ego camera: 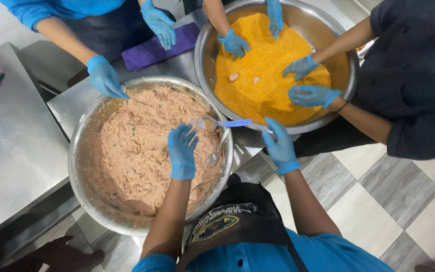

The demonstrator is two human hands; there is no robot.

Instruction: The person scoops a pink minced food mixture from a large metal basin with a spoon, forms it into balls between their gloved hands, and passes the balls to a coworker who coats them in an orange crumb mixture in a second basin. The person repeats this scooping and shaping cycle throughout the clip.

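A big steel bowl (79,166) holds a pinkish minced mixture (137,146). My left hand (182,151), in a blue glove, hovers over the mixture with its fingers apart, fingertips at the clear cup of a small scoop (205,123). My right hand (280,146), also gloved, grips the scoop's blue handle at the bowl's right rim. A metal spoon (217,151) leans in the mixture just below the scoop.
A second steel bowl (351,75) of orange crumbs (258,75) holds two coated pieces; other people's gloved hands (310,94) work in it. Another person's gloved hand (105,76) touches the first bowl's far rim. A purple cloth (152,50) lies on the steel table (16,151). Checkered floor lies to the right.
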